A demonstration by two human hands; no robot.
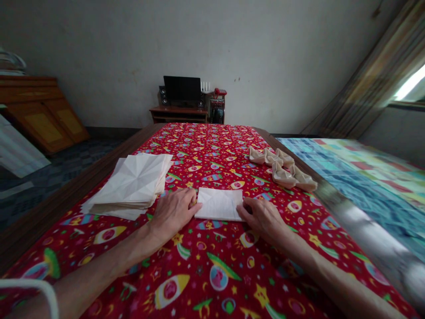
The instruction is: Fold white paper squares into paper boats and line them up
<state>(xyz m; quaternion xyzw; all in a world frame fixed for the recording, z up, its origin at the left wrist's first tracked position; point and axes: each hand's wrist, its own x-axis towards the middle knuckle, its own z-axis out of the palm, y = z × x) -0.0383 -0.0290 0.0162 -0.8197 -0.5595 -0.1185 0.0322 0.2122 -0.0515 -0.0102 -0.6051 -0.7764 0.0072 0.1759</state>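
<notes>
This is a bedroom in a home. A wooden-framed bed [199,141] with a red rocket-print cover fills the middle of the room, and a second bed [365,190] under a patchwork quilt lies just beside it on the right. Beyond the foot of the bed, a low desk [177,114] holds a monitor [182,87], speakers [162,95] and a red telephone [220,91] against a bare plaster wall. A wooden cabinet [36,110] stands off to the left, and a curtain [372,75] hangs at a window to the right.

Head-worn view faces forward and down onto the red cloth [202,274].
</notes>
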